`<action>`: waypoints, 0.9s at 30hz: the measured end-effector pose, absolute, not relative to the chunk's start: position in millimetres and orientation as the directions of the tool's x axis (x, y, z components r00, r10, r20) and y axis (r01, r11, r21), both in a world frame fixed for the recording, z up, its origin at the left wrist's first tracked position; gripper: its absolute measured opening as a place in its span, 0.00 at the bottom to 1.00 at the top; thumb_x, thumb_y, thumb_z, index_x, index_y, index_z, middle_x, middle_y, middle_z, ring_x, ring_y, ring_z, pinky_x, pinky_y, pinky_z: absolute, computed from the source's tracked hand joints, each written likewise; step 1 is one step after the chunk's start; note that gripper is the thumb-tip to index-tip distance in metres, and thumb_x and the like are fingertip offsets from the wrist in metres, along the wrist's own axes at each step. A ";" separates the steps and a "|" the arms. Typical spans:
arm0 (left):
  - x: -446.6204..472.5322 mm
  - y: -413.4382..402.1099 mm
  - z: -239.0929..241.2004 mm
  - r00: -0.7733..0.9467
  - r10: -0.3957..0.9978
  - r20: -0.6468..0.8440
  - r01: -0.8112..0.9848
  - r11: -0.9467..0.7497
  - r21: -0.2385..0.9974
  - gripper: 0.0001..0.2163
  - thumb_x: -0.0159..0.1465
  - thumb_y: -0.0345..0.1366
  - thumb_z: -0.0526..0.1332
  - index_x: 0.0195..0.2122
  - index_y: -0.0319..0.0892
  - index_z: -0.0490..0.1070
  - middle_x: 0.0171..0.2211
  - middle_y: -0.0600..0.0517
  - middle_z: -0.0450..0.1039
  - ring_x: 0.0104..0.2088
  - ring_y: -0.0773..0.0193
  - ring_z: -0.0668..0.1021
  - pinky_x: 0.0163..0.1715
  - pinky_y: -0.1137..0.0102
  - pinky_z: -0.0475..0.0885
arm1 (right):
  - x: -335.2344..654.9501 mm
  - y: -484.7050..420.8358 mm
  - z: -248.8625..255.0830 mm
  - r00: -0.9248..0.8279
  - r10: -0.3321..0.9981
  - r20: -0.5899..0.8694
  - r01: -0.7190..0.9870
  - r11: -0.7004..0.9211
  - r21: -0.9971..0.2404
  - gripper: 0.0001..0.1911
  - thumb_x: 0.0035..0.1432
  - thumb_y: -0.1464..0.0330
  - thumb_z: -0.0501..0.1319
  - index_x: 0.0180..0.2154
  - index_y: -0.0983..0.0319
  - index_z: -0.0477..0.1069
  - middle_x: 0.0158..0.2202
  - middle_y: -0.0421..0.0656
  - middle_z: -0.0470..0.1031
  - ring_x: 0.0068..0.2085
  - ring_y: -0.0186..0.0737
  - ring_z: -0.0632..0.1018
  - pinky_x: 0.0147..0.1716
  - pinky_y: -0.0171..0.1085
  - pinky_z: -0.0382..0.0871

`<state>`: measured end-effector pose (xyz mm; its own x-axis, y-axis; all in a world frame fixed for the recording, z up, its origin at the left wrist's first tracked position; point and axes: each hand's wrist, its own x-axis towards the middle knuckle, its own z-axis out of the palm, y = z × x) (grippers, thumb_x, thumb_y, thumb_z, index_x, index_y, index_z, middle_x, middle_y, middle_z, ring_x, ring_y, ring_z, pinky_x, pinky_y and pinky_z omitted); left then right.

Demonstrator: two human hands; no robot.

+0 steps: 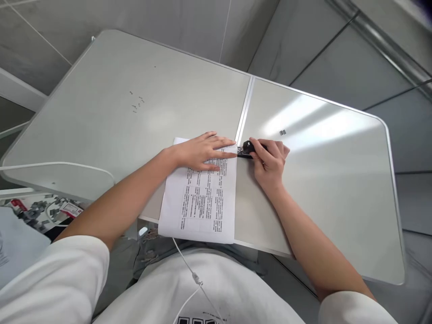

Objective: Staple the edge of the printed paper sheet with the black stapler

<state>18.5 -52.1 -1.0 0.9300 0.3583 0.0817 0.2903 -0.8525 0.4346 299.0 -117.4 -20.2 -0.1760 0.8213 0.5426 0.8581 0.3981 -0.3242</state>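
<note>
A sheaf of printed white paper (202, 202) lies on the grey folding table (135, 112), its near edge hanging over the table's front. My left hand (202, 153) presses flat on the upper part of the sheets, fingers spread and pointing right. My right hand (270, 162) grips a small black stapler (246, 149) whose jaws sit at the paper's top right corner, just beside my left fingertips.
Several loose staples (137, 101) lie scattered at the table's far left. A small strip of staples (282, 132) lies beyond my right hand. A metal seam (245, 105) divides the tabletop. A white cable (189, 270) runs down my shirt. Clutter sits on the floor at left.
</note>
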 end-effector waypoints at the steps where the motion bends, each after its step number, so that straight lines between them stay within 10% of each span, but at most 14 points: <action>1: 18.1 -52.3 -1.0 0.929 0.364 0.073 0.300 -0.852 0.429 0.30 0.71 0.48 0.60 0.74 0.59 0.56 0.77 0.48 0.49 0.73 0.45 0.61 0.72 0.45 0.47 | 298.3 -117.5 -20.1 -0.176 0.824 0.538 0.859 0.395 -0.324 0.19 0.74 0.63 0.54 0.59 0.48 0.76 0.47 0.45 0.78 0.48 0.48 0.75 0.53 0.51 0.59; 27: 26.1 -60.9 3.3 0.913 0.408 0.025 0.355 -0.821 0.448 0.29 0.70 0.53 0.61 0.72 0.64 0.60 0.77 0.53 0.48 0.72 0.45 0.62 0.73 0.45 0.42 | 290.1 -119.9 -15.2 -0.157 0.873 0.461 0.912 0.308 -0.272 0.21 0.74 0.64 0.52 0.61 0.44 0.74 0.48 0.46 0.77 0.51 0.50 0.72 0.54 0.53 0.56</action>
<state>26.1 -60.9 3.3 0.9126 0.4080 0.0253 0.3546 -0.8209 0.4476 290.1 -119.9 -15.2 -0.1575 0.8734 0.4609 0.9116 0.3080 -0.2722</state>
